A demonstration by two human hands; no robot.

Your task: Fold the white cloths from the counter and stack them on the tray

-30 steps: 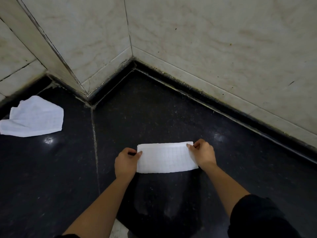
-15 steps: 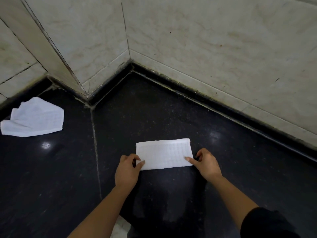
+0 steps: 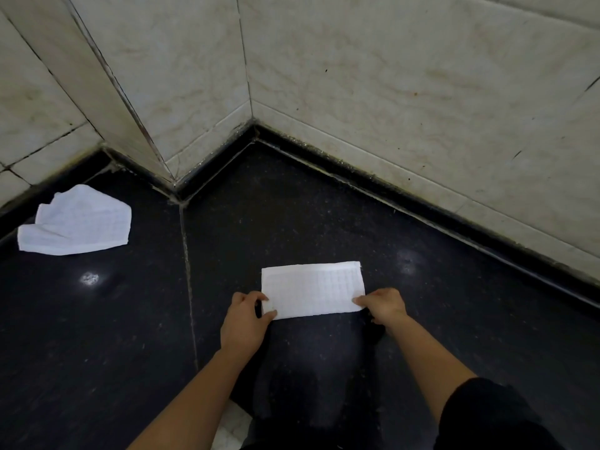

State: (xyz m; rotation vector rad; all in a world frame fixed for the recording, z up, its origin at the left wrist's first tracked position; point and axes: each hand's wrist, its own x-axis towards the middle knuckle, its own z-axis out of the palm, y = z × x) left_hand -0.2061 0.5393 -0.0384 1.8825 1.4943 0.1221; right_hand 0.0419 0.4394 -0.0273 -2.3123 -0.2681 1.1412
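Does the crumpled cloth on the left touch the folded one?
No, the crumpled cloth lies far left of the folded cloth, with bare dark counter between them.

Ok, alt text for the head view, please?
The left hand and right hand pinch the near corners of a folded white rectangular cloth on a black stone counter. A crumpled white cloth lies far left.

folded cloth [image 3: 312, 290] on counter [image 3: 292, 222], crumpled cloth [image 3: 76, 220] far left

Looked like a kitchen or utility corner: black polished stone counter [image 3: 292, 222], stained marble-tile walls [image 3: 406, 76], grimy grout.
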